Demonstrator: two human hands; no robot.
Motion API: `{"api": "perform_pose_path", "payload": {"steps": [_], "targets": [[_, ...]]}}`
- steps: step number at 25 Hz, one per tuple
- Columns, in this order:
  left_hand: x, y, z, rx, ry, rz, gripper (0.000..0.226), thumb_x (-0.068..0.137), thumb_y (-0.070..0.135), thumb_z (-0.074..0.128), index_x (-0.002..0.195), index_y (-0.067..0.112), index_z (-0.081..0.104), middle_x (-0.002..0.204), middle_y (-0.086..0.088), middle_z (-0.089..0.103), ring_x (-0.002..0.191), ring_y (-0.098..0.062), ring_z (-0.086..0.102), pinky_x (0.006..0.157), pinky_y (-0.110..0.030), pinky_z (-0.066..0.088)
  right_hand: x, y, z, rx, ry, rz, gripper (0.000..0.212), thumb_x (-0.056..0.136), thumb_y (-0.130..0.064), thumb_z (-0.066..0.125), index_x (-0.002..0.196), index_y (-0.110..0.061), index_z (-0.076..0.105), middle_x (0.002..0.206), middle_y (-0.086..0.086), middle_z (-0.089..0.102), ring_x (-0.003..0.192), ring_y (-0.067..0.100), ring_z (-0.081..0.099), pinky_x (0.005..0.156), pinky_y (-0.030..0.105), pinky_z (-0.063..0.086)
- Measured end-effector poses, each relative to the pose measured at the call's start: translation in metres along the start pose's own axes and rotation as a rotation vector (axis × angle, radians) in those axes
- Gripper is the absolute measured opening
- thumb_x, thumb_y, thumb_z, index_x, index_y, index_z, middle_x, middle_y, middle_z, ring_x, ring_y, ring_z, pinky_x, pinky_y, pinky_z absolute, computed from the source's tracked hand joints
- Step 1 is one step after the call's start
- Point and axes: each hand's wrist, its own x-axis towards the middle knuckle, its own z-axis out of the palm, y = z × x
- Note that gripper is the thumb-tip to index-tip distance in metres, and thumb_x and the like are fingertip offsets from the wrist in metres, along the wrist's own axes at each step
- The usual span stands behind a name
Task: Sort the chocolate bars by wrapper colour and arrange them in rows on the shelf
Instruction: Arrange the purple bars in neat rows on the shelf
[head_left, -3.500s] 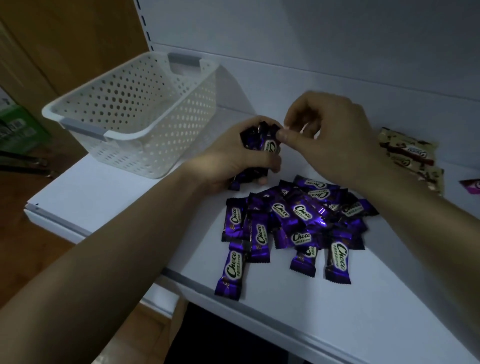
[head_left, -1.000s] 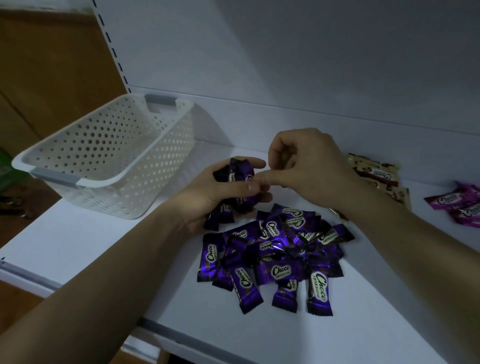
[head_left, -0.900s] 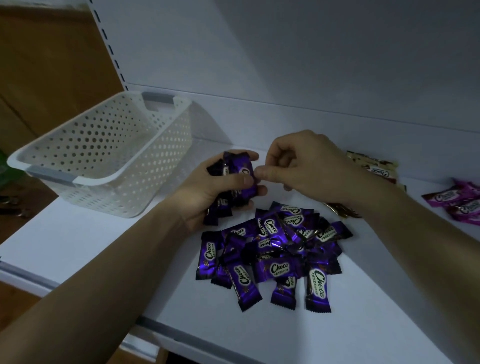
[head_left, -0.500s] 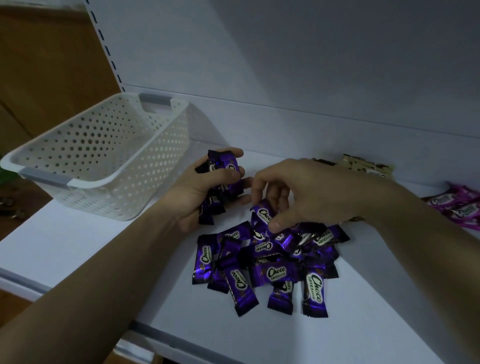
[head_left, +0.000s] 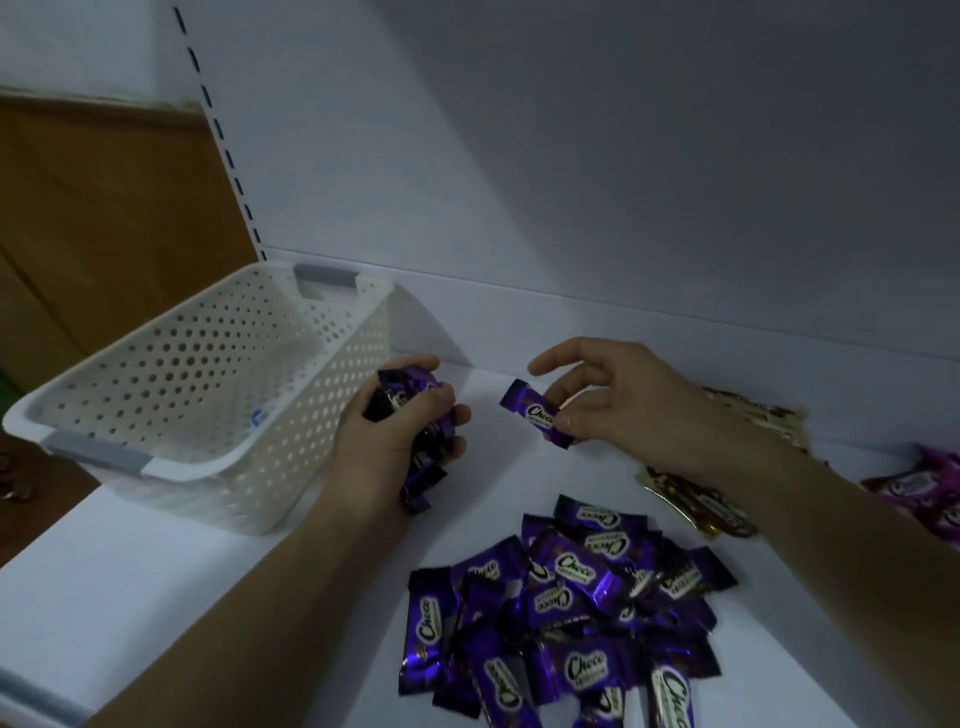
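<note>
Purple foil dominates the lower centre of the frame: a loose pile (head_left: 566, 613) of purple bars lies jumbled on the white shelf (head_left: 208, 597), wrappers overlapping at all angles, none of them in a row. Above it, mid-frame, the left hand (head_left: 395, 441) is closed around a bundle (head_left: 410, 415) of purple bars, fingers wrapped over them with the ends sticking out top and bottom. The right hand (head_left: 623, 405) pinches a single bar (head_left: 535, 413) between thumb and fingers, the index finger lifted clear; this bar is held in the air, tilted, a little apart from the bundle and pointing toward it

At the right edge, cream bars (head_left: 691, 499) lie partly under the right forearm, and pink bars (head_left: 930, 488) sit further right near the border. These look like separate colour groups, though whether they are neatly lined up I cannot tell. The perforated basket (head_left: 208, 374) at centre left stands on the shelf and appears to be empty

Judging by this, the colour sorting seems mostly done, since the three colours lie apart. The arranging of the purple ones is hardly begun: a handful is gathered, one more is probably about to join it, and most of the pile is left to collect and set out in rows on the shelf
</note>
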Motion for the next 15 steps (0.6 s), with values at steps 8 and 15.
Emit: {"api": "perform_pose_path", "payload": {"steps": [8, 15], "targets": [[0.006, -0.001, -0.001, -0.076, 0.039, -0.040, 0.027, 0.090, 0.001, 0.067, 0.116, 0.009, 0.067, 0.089, -0.007, 0.068, 0.079, -0.023, 0.073, 0.059, -0.030, 0.057, 0.034, 0.026, 0.014, -0.581, 0.008, -0.330, 0.017, 0.085, -0.011, 0.078, 0.098, -0.022, 0.077, 0.095, -0.009, 0.073, 0.083, 0.004, 0.065, 0.080, 0.021, 0.053], [0.007, 0.002, -0.001, -0.099, -0.004, -0.067, 0.041, 0.084, 0.009, 0.071, 0.122, 0.022, 0.068, 0.093, -0.005, 0.075, 0.088, -0.024, 0.075, 0.064, -0.030, 0.059, 0.026, 0.036, -0.001, -0.420, 0.185, -0.260, 0.025, 0.088, -0.019, 0.075, 0.111, -0.028, 0.071, 0.104, -0.017, 0.066, 0.100, -0.004, 0.059, 0.082, 0.008, 0.046]]}}
